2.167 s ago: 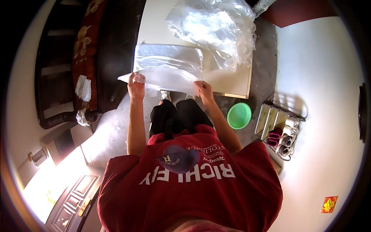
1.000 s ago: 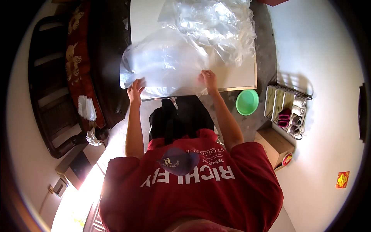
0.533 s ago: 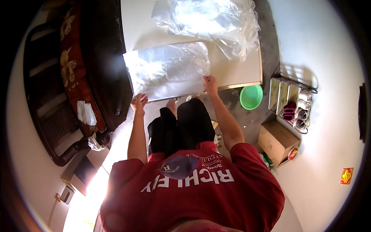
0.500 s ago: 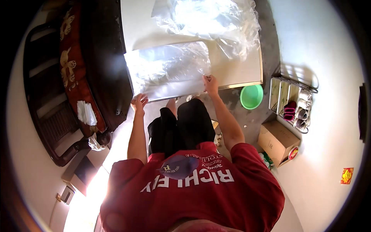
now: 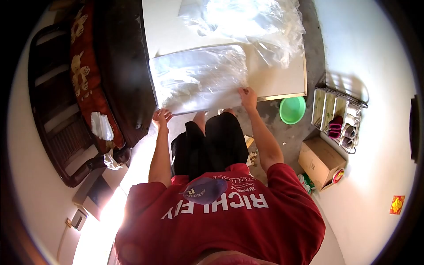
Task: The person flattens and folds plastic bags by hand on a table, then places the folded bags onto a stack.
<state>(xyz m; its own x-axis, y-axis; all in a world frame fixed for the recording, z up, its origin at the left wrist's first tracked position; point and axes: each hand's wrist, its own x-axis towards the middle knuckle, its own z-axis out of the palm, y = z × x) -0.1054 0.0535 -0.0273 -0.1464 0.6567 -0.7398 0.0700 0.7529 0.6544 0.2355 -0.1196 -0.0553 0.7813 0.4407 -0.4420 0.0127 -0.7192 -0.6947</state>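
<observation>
A clear plastic bag (image 5: 198,75) lies flat and slightly wrinkled at the near edge of the pale tabletop (image 5: 278,81). My left hand (image 5: 162,118) pinches its near left corner, at the table's edge. At the near right corner, my right hand (image 5: 248,97) has its fingertips closed on the plastic. The bag's near edge runs fairly straight between both hands. Farther back on the table is a crumpled heap of clear plastic bags (image 5: 265,26), partly washed out by glare.
A green basin (image 5: 292,110) stands on the floor right of the table. Beyond it are a shoe rack (image 5: 324,108) with shoes and a cardboard box (image 5: 319,159). A dark wooden bench (image 5: 44,101) with a red patterned cushion (image 5: 84,66) stands at left.
The whole view has shifted slightly, with the table and room a little farther right. Both hands remain at the bag's near corners.
</observation>
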